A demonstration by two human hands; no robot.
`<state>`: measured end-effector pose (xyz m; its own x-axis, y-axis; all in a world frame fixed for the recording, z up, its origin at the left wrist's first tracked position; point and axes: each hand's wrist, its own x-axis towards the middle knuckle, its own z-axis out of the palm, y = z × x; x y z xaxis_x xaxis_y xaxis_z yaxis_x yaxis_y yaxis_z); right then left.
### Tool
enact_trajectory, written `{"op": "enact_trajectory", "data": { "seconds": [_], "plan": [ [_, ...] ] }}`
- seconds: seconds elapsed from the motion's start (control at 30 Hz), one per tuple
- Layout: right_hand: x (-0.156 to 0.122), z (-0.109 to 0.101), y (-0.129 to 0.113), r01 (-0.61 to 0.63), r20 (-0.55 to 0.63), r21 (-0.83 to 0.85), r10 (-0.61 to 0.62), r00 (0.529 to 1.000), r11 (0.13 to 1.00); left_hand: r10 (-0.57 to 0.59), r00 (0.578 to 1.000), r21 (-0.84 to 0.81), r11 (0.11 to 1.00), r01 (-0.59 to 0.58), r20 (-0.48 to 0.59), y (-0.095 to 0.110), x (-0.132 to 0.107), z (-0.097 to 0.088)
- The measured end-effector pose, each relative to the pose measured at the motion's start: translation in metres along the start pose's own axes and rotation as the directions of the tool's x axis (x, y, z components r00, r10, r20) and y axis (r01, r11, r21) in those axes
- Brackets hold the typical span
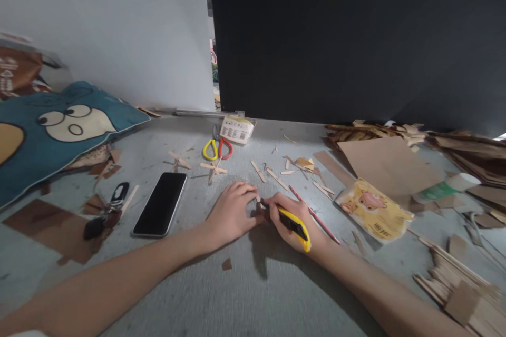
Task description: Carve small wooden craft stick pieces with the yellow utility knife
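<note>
My right hand [290, 221] is closed round a yellow and black utility knife [294, 225], its tip pointing left at a small wooden stick piece [258, 199] on the grey floor. My left hand [233, 210] lies just left of the knife tip, fingers curled and pressed down on that small piece. Both hands meet near the middle of the view. More cut wooden stick pieces [276, 178] lie scattered just beyond them. A red pencil [316, 216] lies beside my right hand.
A black phone [160, 204] and keys [105, 216] lie at the left, by a blue cushion [59, 126]. Yellow-red scissors [217, 148] and a packet [236, 129] sit farther back. A yellow pouch [373, 209], brown cardboard [387, 166] and stacked wood strips [458, 284] fill the right.
</note>
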<state>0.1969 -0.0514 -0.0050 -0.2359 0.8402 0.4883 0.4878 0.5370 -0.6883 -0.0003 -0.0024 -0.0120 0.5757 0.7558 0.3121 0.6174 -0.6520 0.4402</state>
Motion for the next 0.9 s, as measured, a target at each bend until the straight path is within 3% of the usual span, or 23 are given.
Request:
{"op": "enact_trajectory", "data": {
  "seconds": [0.23, 0.43, 0.9],
  "plan": [
    [-0.0039, -0.0025, 0.0049, -0.140, -0.092, 0.033, 0.142, 0.985, 0.990, -0.013, 1.000, -0.025, 1.000, 0.013, 0.028, 0.0034, -0.0001, -0.0041],
    [-0.0042, -0.0040, -0.0019, -0.112, -0.016, -0.030, 0.112, 0.994, 0.993, 0.003, 1.000, -0.032, 0.999, -0.002, 0.019, 0.0015, -0.0005, -0.0029],
    [-0.0032, -0.0025, -0.0006, -0.107, -0.004, 0.018, 0.108, 0.994, 0.994, 0.001, 1.000, -0.016, 1.000, -0.001, 0.026, 0.0023, -0.0011, -0.0026]
  ]
}}
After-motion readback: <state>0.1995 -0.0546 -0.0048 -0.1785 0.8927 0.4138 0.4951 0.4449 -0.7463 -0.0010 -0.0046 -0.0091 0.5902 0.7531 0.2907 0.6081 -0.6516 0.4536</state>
